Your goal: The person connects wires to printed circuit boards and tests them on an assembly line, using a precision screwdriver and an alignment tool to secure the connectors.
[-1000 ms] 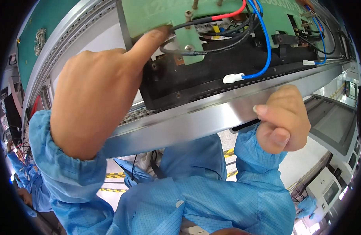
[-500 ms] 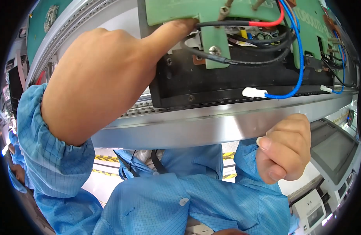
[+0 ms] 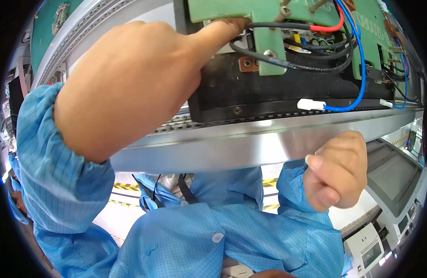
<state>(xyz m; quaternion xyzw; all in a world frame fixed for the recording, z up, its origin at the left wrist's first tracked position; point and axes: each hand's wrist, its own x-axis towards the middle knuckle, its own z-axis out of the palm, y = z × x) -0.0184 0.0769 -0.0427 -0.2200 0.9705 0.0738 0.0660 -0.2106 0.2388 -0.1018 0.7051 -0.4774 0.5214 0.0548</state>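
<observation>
My left hand (image 3: 134, 78) reaches over the left end of a black fixture (image 3: 269, 90) topped with a green plate (image 3: 222, 10). One digit stretches under the plate's edge, its tip beside a black cable (image 3: 278, 24) with a red section. The other fingers are folded out of sight against the fixture's end, and the hand appears to grip it. Looping down the front is a blue cable (image 3: 363, 69) that ends in a white connector (image 3: 311, 104). My right hand (image 3: 340, 171) hovers in front of the metal rail, curled into a loose fist with nothing visible inside.
The fixture rests on a conveyor with a roller chain (image 3: 176, 121) and a shiny metal rail (image 3: 213, 148) along its near side. A grey-framed screen (image 3: 394, 178) stands at the right. At the far left is a green surface (image 3: 43, 41).
The fixture's left end has shifted a little to the right, its cables along with it. My left hand has moved the same way. The right hand stays nearly in place, still curled.
</observation>
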